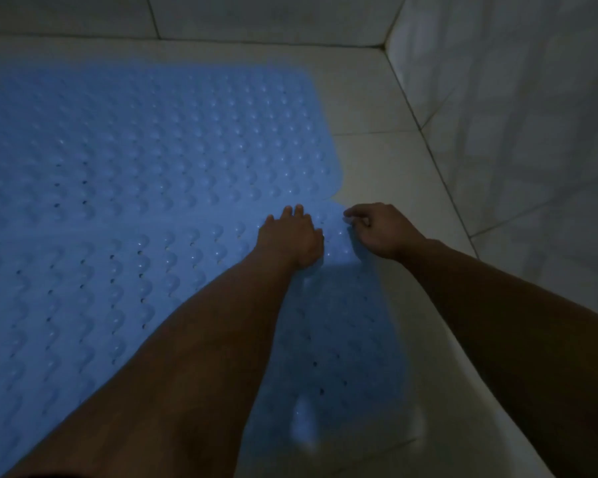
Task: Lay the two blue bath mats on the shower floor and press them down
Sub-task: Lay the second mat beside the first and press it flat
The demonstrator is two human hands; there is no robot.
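Two blue bubbled bath mats lie flat on the white tiled shower floor (387,160). The far mat (152,132) covers the upper left; the near mat (94,298) lies in front of it, and their edges meet along a seam near mid-frame. My left hand (292,236) rests palm down with straight fingers on the near mat, right at the seam. My right hand (382,229) sits at the near mat's right corner, fingers curled, seeming to pinch the mat's edge. My forearms hide part of the near mat.
White tiled walls (518,115) rise at the back and right and meet in a corner at the upper right. A strip of bare floor runs between the mats and the right wall. The light is dim.
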